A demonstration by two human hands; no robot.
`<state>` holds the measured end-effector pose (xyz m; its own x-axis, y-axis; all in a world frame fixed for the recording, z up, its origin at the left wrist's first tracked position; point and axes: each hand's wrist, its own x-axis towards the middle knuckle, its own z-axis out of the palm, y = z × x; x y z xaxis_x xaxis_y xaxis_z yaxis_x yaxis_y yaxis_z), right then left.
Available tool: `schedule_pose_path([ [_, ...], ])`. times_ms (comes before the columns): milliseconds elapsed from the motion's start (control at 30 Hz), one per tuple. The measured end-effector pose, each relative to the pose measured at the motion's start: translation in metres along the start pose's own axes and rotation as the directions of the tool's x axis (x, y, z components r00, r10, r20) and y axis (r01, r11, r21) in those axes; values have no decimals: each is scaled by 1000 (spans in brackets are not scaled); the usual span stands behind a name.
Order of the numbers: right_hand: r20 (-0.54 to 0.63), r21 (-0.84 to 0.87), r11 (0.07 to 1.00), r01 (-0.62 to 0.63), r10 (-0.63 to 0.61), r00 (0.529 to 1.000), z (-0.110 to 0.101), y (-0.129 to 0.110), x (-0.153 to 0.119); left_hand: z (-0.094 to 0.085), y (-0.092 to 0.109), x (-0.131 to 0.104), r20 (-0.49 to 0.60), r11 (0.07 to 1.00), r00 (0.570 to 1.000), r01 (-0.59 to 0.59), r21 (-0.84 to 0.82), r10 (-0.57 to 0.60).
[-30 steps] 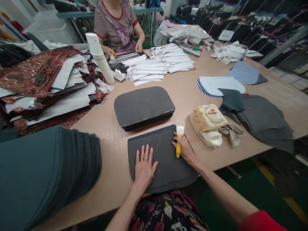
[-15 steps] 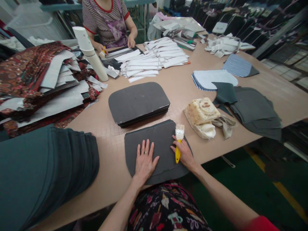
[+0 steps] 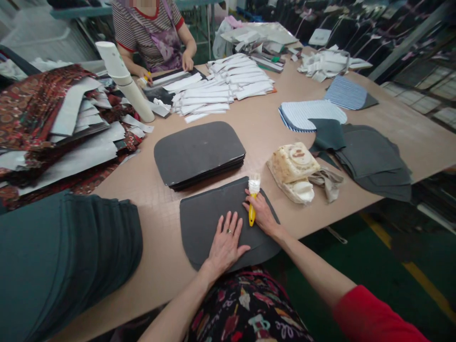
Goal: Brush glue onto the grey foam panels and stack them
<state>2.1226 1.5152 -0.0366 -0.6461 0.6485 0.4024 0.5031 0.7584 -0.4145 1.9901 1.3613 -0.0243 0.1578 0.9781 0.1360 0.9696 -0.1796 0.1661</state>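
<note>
Several dark grey rounded sheets (image 3: 203,223) lie in front of me at the table's near edge. My left hand (image 3: 227,242) rests flat on them with its fingers spread, a ring on one finger. Over the right part of the same sheets, my right hand (image 3: 262,211) holds a paintbrush (image 3: 252,209) with a yellow handle and white-coated bristles pointing away from me. Just beyond lies a neat stack of dark grey rounded boards (image 3: 201,152). A stained, cream-coloured container (image 3: 294,164) with white stuff at its mouth stands right of the brush.
Green-grey fabric pieces (image 3: 71,247) are piled at the left, behind them red patterned fabric (image 3: 32,109). A white tube (image 3: 128,85) leans there. Across the table (image 3: 164,175), a person (image 3: 149,42) works beside white strips (image 3: 228,85). Grey sheets (image 3: 374,156) and striped pieces (image 3: 309,114) lie right.
My left hand has slid to the right across the grey sheets, closer to my right hand. The right hand, still with the brush, has shifted slightly left and away from me.
</note>
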Motion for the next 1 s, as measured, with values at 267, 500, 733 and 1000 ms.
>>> schedule_pose_path([
  [267, -18, 2, 1000, 6, -6, 1000, -1, -1, 0, -7, -3, 4, 57, 993, 996, -68, -97, 74],
  [500, -28, 12, 999, 32, -32, 999, 1, 1, -2, -5, 23, -4, 52, 998, 998, -14, -68, 17],
  [733, -36, 49, 998, 42, -40, 999, 6, 7, -6, -18, -1, -32, 11, 988, 989, 151, -30, -150],
  [1000, -50, 24, 997, 69, -68, 996, 8, 6, -6, -12, -46, -80, -260, 841, 837, 525, 130, -482],
])
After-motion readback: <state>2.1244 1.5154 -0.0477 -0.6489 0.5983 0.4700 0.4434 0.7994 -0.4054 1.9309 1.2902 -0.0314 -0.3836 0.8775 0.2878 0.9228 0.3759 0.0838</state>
